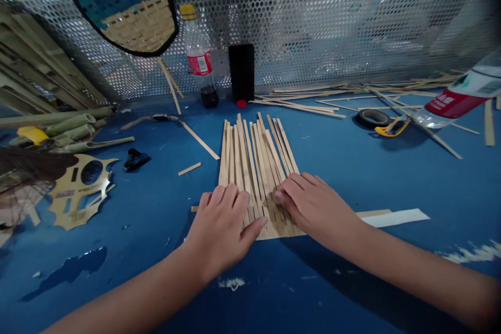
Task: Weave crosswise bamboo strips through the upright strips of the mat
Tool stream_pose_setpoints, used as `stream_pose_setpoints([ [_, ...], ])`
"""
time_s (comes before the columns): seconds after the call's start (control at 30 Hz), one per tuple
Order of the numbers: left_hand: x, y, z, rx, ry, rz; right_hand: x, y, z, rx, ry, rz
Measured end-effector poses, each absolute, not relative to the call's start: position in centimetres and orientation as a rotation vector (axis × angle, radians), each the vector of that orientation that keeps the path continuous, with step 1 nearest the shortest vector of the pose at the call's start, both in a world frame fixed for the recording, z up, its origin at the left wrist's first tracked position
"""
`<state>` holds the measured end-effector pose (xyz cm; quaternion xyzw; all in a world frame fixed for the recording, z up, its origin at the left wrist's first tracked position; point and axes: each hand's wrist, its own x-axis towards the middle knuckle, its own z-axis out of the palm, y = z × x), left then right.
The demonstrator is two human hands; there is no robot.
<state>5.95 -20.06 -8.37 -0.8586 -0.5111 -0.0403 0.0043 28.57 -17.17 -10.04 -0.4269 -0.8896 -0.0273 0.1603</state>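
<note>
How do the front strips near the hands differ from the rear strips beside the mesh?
The front strips lie side by side, while the rear strips cross untidily. The front strips point mostly forward; the rear strips run mostly sideways. The left hand and right hand touch the front strips, not the rear strips. Both groups are thin and pale.

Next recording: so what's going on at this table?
A person's bare left hand and bare right hand rest on thin, flat, pale wooden strips lying side by side on the blue table. The strips' far ends are uneven. Beyond them stands a clear plastic bottle with a yellow cap.
</note>
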Motion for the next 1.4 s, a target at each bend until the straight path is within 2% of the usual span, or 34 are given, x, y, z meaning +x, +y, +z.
stream_pose_setpoints([
  [0.37, 6.0, -21.3, -8.8, -2.669, -1.41, -0.353, 27.6, -19.1, -9.7, -1.248, -2.484, -0.071],
  [0.87, 8.5, -20.6, -8.8, -2.654, -1.694, -0.194, 26.5, -18.9, -9.9, -1.347, -2.507, -0.122],
  [1.4, 8.6, -20.6, -8.8, -2.697, -1.574, -0.229, 26.4, -18.8, -10.2, -1.202, -2.533, -0.202],
])
